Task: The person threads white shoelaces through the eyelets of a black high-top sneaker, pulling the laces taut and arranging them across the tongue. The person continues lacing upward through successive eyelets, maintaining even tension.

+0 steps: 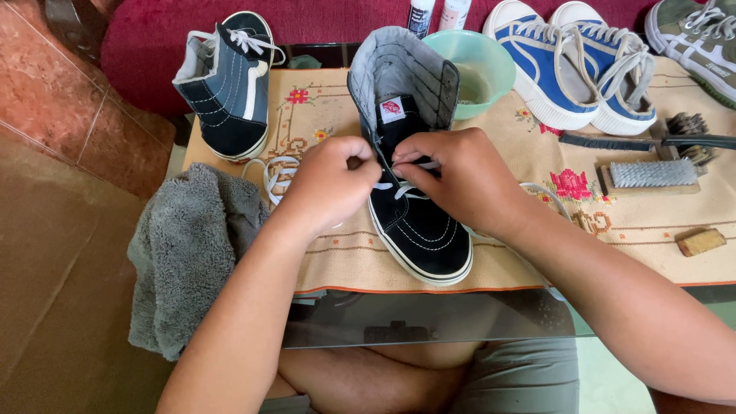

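On the table (429, 322), its embroidered cloth (652, 222) carries our black high-top shoe (418, 222) at the centre. A grey towel (188, 253) lies left of the shoe, a green bowl (483, 65) behind it. Our left hand (331, 182) and right hand (460, 178) each pinch the white lace (399, 188) over the shoe's tongue.

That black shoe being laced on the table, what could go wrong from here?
The black shoe stands near the table edge; a hard tug by the left hand or right hand on the white lace might drag it off. An elbow could also nudge the grey towel, already overhanging, to the floor.
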